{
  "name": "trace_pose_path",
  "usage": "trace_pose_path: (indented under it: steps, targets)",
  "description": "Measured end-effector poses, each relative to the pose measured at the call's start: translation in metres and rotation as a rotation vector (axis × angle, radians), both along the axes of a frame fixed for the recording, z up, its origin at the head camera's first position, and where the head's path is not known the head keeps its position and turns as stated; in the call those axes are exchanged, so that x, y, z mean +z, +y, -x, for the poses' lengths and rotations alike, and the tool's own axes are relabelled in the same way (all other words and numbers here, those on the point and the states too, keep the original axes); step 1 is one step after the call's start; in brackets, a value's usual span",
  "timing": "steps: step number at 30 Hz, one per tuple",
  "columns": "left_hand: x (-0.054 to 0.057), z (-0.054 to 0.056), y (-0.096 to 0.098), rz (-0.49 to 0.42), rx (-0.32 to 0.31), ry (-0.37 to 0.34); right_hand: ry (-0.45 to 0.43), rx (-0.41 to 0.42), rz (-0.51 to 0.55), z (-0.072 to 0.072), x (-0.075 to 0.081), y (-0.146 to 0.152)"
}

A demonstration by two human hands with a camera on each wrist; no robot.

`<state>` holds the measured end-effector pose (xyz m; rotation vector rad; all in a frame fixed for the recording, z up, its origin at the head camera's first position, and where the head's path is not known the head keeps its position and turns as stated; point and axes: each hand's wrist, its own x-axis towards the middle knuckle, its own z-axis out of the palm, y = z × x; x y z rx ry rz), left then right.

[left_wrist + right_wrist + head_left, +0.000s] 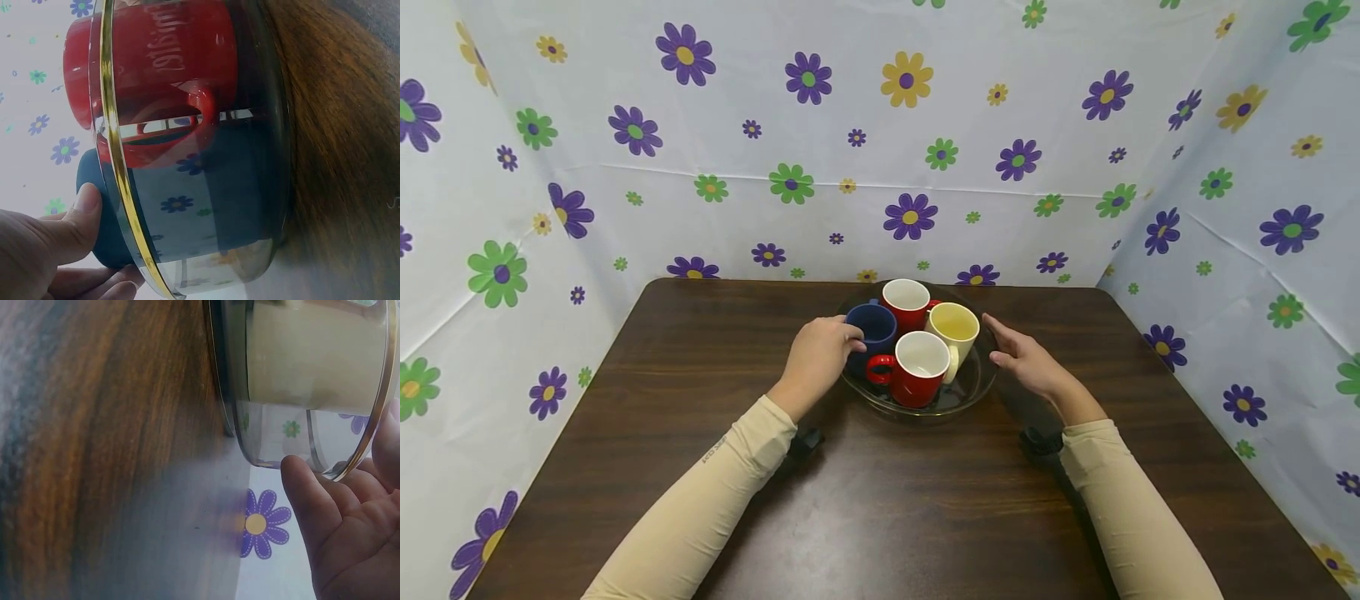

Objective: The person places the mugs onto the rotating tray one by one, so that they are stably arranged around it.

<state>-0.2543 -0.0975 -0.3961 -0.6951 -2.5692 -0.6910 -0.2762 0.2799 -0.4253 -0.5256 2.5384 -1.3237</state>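
Note:
A clear glass bowl [917, 414] with a gold rim holds a blue mug [872, 327], a yellow mug [955, 325] and two red mugs, one near [914, 385] and one far [908, 315]. My left hand [822, 354] is at the bowl's left side and grips the blue mug near its top, thumb on its near side; its other fingers are partly hidden. At the opposite side my right hand [1030, 360] has its fingers extended along the outside of the glass, fingertips [294, 467] right at the bowl wall, thumb near the rim.
The bowl stands toward the back of a dark wooden table [895, 517]. Behind and on both sides hangs a white flowered cloth [820, 225]. Dark wrist-worn devices [805, 443] show under both sleeves.

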Motion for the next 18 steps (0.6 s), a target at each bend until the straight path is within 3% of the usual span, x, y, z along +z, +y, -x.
trace_pose_path:
  steps: [9, 18]
  targets:
    - [0.003, -0.004, 0.002, 0.023, -0.002, 0.014, -0.004, 0.003, 0.002, -0.001, 0.003, -0.001]
    - [0.003, -0.006, 0.003, 0.009, -0.012, 0.017, 0.022, 0.047, -0.148, -0.003, 0.017, -0.005]
